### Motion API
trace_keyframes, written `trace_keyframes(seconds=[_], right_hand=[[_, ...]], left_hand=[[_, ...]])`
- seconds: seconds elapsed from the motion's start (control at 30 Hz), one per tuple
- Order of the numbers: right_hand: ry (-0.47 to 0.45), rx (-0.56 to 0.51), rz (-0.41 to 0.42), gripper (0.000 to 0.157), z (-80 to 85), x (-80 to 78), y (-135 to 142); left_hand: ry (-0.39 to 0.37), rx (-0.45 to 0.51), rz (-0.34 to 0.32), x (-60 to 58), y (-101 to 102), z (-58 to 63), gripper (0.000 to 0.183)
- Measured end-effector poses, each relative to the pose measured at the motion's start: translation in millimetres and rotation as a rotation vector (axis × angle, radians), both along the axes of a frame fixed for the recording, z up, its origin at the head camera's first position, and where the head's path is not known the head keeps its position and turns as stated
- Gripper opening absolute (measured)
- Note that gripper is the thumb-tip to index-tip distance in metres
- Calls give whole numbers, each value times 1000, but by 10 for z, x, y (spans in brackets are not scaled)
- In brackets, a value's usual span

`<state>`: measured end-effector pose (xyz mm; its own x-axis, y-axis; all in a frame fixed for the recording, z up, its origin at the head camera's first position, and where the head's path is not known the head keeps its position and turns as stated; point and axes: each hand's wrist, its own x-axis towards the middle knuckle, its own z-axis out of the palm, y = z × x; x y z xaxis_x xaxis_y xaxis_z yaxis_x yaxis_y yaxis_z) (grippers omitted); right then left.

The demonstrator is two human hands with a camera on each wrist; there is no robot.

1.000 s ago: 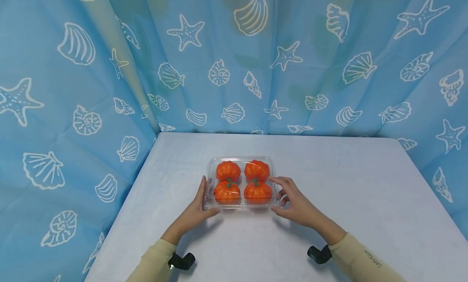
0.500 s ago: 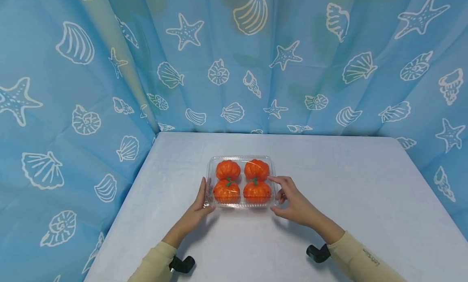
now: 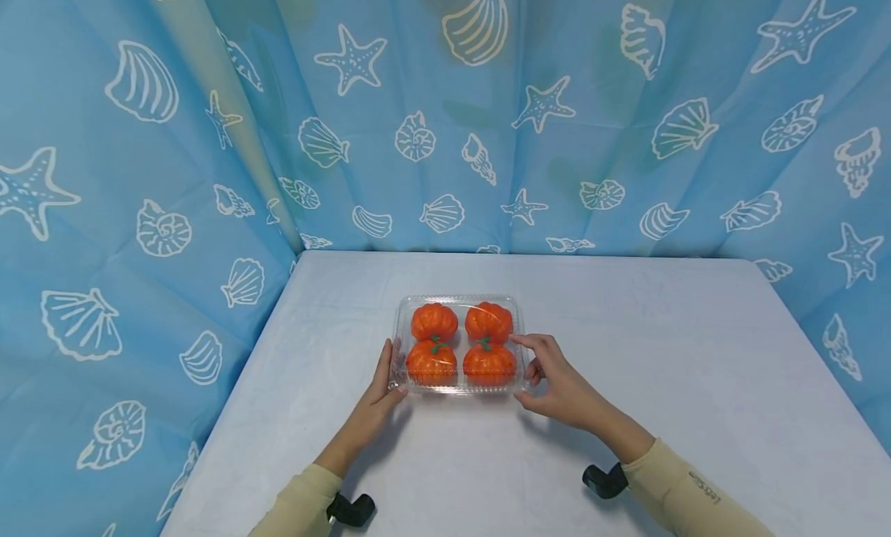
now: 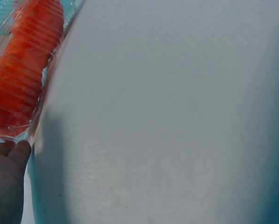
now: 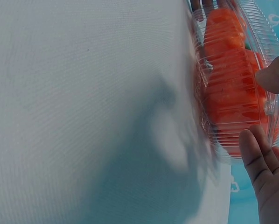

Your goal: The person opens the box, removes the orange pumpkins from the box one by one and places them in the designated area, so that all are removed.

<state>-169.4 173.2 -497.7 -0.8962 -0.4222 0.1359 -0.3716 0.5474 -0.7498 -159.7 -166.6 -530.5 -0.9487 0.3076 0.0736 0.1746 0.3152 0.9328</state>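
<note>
the clear box (image 3: 459, 390) lies, in the head view, around the middle of the white-covered bench (image 3: 661, 328), between your two hands. four orange pumpkins (image 3: 431, 364) sit inside in two rows of two, an arrangement that likely fills the space evenly and stops them rolling; green stems (image 3: 485, 341) show where the rows meet. your left hand (image 3: 372, 405) grips the left front corner, long fingers along the side and thumb at the front edge. your right hand (image 3: 564, 386) pinches the right end, index finger at the lid's edge, thumb by the front corner. holding opposite ends like this probably keeps the load level. black wrist mounts (image 3: 353, 511) sit beside your beige sleeves (image 3: 696, 487), well apart from the box, and a blue shell-print curtain (image 3: 418, 80) hangs behind the bench.

in the left wrist view, your digits meet the box at its near corner; the rest of that hand is cropped, and its shadow falls on the cloth.

in the right wrist view, one digit overlaps the lid while others lie against the near end, so you seem to steady top and side together. your fingers cover part of the rim, and ridges and glare blur the pumpkins; you cannot tell here whether the lid is fastened.
</note>
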Motion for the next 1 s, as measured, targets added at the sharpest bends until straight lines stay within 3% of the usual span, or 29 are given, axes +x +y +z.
trace_keyframes(seconds=[0.77,1.0], right_hand=[[-16,-1,-14,87,-2,7,1],[-40,-10,-33,87,-8,35,-20]], left_hand=[[44,0,41,10,27,-21,69],[32,42,43,22,21,-32,75]])
